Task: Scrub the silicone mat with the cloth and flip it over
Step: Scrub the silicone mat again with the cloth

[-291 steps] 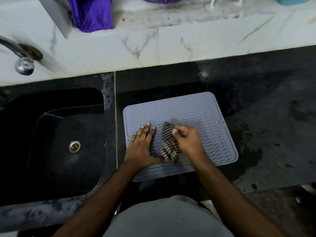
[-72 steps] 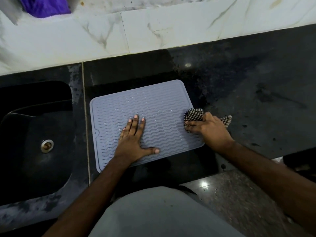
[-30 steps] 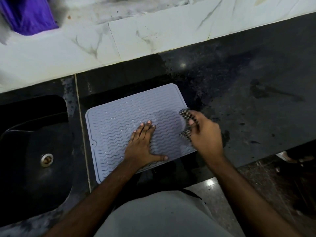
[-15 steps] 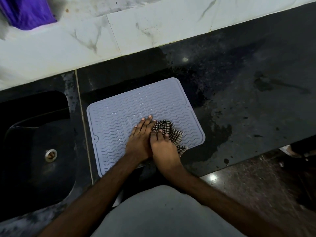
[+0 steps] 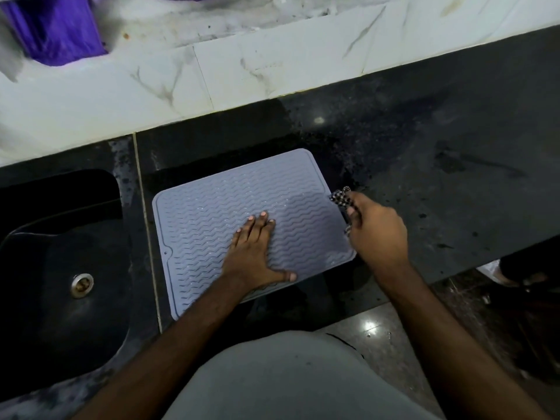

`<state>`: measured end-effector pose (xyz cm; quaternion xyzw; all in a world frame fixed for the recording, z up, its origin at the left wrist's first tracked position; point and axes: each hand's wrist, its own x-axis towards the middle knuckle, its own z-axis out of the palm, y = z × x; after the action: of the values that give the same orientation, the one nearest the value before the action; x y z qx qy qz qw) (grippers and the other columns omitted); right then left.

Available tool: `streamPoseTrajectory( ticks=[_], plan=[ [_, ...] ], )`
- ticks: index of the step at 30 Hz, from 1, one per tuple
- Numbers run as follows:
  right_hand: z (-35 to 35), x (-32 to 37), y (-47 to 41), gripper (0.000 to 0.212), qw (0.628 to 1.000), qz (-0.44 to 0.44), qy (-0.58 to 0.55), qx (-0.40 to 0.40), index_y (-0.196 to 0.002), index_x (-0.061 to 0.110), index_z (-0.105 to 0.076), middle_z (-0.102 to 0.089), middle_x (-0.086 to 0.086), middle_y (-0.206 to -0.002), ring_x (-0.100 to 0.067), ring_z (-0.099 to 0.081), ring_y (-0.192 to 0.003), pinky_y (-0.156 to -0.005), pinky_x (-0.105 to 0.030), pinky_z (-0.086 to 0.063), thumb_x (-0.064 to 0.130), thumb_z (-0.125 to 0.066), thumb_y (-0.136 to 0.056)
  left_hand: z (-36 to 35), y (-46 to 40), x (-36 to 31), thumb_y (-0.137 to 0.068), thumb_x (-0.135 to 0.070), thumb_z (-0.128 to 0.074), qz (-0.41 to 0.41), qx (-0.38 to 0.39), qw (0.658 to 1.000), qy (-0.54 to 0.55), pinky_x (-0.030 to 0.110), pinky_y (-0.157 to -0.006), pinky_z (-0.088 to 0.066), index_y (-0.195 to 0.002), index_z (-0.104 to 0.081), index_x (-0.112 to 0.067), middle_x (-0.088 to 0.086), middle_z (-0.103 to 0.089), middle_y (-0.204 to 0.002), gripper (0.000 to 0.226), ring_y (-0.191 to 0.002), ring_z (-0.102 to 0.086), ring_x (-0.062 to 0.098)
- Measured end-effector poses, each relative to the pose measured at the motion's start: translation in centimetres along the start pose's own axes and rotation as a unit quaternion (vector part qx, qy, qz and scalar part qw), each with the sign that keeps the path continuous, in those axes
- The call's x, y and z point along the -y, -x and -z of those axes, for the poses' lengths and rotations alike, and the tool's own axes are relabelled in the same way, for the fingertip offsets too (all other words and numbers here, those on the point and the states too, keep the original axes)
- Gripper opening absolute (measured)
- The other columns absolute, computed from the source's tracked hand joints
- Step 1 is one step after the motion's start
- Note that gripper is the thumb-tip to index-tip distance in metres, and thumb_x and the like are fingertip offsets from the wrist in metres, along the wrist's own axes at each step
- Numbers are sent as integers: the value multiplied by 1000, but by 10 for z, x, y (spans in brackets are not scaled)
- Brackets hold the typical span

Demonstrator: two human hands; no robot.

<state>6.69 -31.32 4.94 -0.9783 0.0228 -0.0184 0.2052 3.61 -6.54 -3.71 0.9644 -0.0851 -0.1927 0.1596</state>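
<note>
From the head view, the grey silicone mat [image 5: 230, 219] lay flat on the dark table [image 5: 424, 153], its left edge just beside the sink [image 5: 60, 253] and its long axis running left to right, slightly skewed so the right end sat farther away. The left hand [image 5: 254, 253] pressed flat on the mat's middle, fingers straight and pointing away, thumb spread toward the near edge; it held nothing and seemed to pin the mat down. The right hand [image 5: 375, 228] sat at the mat's right edge, fingers curled round the checked cloth [image 5: 341, 198], which poked out beyond the knuckles at the far right side of the mat, partly over the rim. How much of the cloth touched the mat I could not tell.

By my judgement the scrubbing stroke was at its rightmost reach, so the mat's surface lay to the left of the cloth hand, and the next pass would travel leftward toward the pinning hand. For the flip, the right hand was the nearer one to a free edge. Open table stretched wide to the right and some beyond the far edge; the sink crowded the left, and the table's near edge ran close under the mat's near side, so turning it rightward or away looked roomiest. A purple cloth [image 5: 57, 31] lay far left on the marble ledge [image 5: 242, 71].
</note>
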Motion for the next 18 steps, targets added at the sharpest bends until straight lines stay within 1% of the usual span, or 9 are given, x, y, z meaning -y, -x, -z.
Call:
streamPoseTrajectory(
  ticks=[3, 5, 8, 10, 12, 14, 15, 16, 18],
  plan=[
    [-19, 2, 5, 38, 993, -21, 87, 74, -134, 29, -57, -70, -15, -104, -38, -67, -91, -72, -41, -51, 19, -52, -97, 9, -3, -9, -61, -92, -60, 4, 23, 999, -48, 53, -126, -2, -162, 0, -18, 4, 7, -169, 138, -155, 7, 30],
    [-36, 13, 17, 33, 984, -14, 134, 120, -129, 23, -57, -69, -12, -107, -35, -67, -94, -74, -39, -52, 16, -49, -97, 11, -4, -15, -62, -91, -60, 9, 29, 997, -74, 57, -125, -5, -161, -1, -15, 8, 5, -169, 138, -155, 5, 35],
    [-59, 32, 34, 36, 970, 22, 203, 136, -131, 11, -49, -63, -9, -119, -29, -68, -97, -73, -38, -54, 7, -46, -95, 10, -3, -17, -62, -90, -60, 15, 32, 996, -79, 58, -124, -6, -160, -2, -13, 9, 3, -168, 138, -154, 3, 36],
    [-70, 46, 43, 37, 969, 25, 208, 133, -130, 7, -49, -61, -12, -121, -28, -67, -98, -72, -38, -55, 4, -46, -94, 9, -3, -17, -65, -83, -65, 17, 32, 997, -73, 57, -124, -5, -161, -2, -13, 9, 3, -169, 134, -154, 3, 36],
    [-75, 67, 52, 33, 970, 50, 170, 164, -125, 8, -53, -63, -12, -119, -28, -67, -98, -74, -38, -55, 4, -49, -92, 10, -3, -17, -73, -71, -68, 13, 29, 997, -73, 56, -124, -4, -161, 0, -13, 10, 5, -169, 125, -155, 5, 36],
    [-77, 84, 58, 31, 968, 89, 100, 211, -120, 11, -56, -65, -12, -115, -30, -67, -98, -78, -39, -53, 3, -50, -91, 11, -2, -16, -81, -61, -63, 1, 18, 997, -77, 56, -125, -3, -161, 1, -13, 11, 6, -169, 113, -155, 5, 36],
    [-75, 86, 57, 31, 969, 93, 64, 222, -118, 12, -59, -67, -12, -111, -31, -67, -98, -81, -39, -52, 4, -51, -90, 11, -1, -15, -82, -60, -61, -5, 13, 997, -76, 56, -125, -4, -162, 0, -13, 11, 5, -169, 110, -155, 5, 35],
    [-71, 83, 53, 30, 972, 85, 27, 219, -116, 15, -62, -70, -10, -108, -31, -67, -98, -83, -39, -52, 6, -52, -89, 10, -1, -13, -80, -62, -58, -10, 10, 997, -70, 56, -125, -5, -162, -1, -13, 11, 4, -169, 111, -155, 4, 35],
    [-57, 68, 42, 29, 975, 46, -54, 212, -116, 20, -68, -72, -5, -108, -26, -67, -100, -88, -34, -51, 12, -58, -91, 9, 0, -10, -71, -76, -52, -15, 5, 998, -59, 56, -125, -6, -161, -3, -15, 11, 1, -169, 119, -155, 2, 35]
  ],
)
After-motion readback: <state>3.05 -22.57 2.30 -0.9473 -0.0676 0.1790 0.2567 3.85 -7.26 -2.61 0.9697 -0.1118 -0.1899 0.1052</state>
